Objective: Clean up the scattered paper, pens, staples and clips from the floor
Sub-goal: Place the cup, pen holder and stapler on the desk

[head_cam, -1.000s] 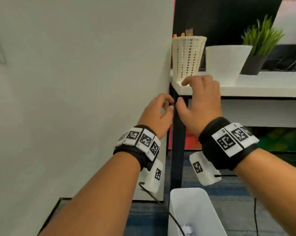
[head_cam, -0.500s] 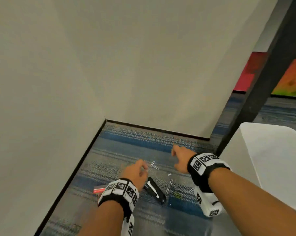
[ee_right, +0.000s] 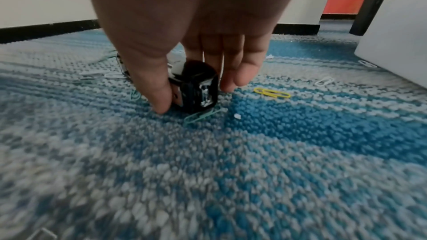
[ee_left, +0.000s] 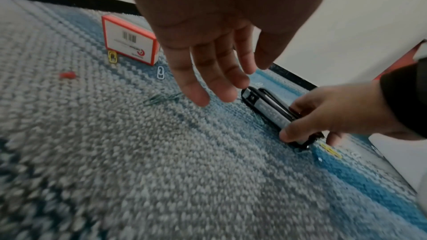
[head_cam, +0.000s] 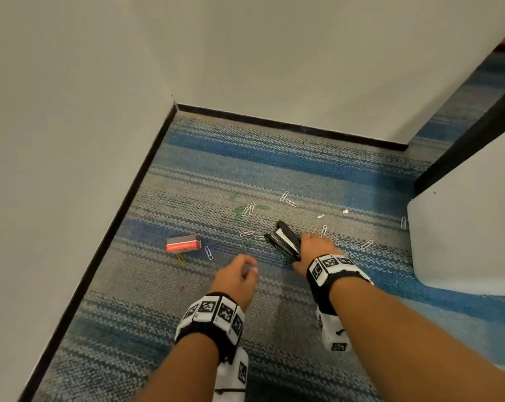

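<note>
Right hand [ee_right: 184, 46] pinches the stapler [ee_right: 196, 87] on the floor; left hand [ee_left: 208, 43] hovers spread. Lifted by one end, it may swing open and slip.

Even soft light; wrist views blurred, edge-warped.

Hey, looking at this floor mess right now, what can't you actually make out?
- Stapler: its rear end is hidden under the right hand in the head view.
- Red-and-white box: print too small and blurred in the left wrist view.
- White bin: cut off by the right edge in the head view, inside unseen.
</note>
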{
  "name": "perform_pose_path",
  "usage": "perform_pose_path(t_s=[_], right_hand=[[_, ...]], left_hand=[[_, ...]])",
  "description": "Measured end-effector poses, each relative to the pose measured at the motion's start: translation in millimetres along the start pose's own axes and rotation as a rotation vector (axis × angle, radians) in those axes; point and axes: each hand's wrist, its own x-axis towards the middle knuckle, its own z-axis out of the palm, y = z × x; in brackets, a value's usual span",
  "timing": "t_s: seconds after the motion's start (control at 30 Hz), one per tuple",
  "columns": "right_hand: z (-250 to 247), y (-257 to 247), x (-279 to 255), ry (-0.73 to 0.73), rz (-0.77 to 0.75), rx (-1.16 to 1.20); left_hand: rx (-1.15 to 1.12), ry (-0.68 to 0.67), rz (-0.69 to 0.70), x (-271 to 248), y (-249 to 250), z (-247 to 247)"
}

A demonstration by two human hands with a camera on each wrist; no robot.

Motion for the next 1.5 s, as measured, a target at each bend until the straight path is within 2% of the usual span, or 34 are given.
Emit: perform_pose_path(t_s=[0.13,0.27,0.47,0.53,0.6,0.77,0.9,1.03,1.17,1.23,1.37,1.43,1.5], right_hand=[[-23.4,3.0,-6.0,0.016,-0.024,0.013],[-84.8,3.8,-20.4,0.002,-0.069,0.019],[-206.8,3.2,-81.3,0.238,-0.259,0.153],[-247.1,7.7,-112.4,0.334,-0.318,0.215],[-283.4,13.3,-143.3,0.422,-0.384,0.283],[-360.9,40.7,-218.4,0.710,-0.527,0.539],[-398.3,76.8,-270.9,0.791,-0.671,0.807],[-414.2,110.3,-322.4,0.863,-0.788,0.823],[-443.1,142.6,-385.9,1.136,-0.874,0.899],[-460.3,159.4,-420.4,1.243,-0.890,0.927],[-488.6,196.5,-477.3,1.400,-0.884,0.976],[-502.4,217.8,-496.7,1.470,-0.820,0.984],[-516.4,240.8,-508.0,1.524,-0.719,0.987]], left_hand=[[0.016,-0.044,0.026,-3.0,6.9,-2.2],[0.053,-0.014,0.107,8.5,44.6,-17.1],[0.185,0.127,0.273,18.7,143.0,-57.5],[0.156,0.137,0.327,15.2,181.5,-72.6],[0.029,0.132,0.398,6.0,225.7,-90.0],[-0.114,0.207,0.636,-40.9,341.1,-136.0],[-0.351,0.269,0.777,-81.2,420.7,-164.3],[-0.509,0.194,0.953,-128.8,499.9,-182.2],[-0.577,0.082,1.105,-185.4,570.5,-188.6],[-0.567,0.036,1.161,-210.3,603.9,-189.6],[-0.395,-0.007,1.295,-249.6,671.9,-189.3],[-0.264,-0.011,1.307,-263.9,705.0,-185.5],[-0.155,0.039,1.286,-274.4,734.8,-178.2]])
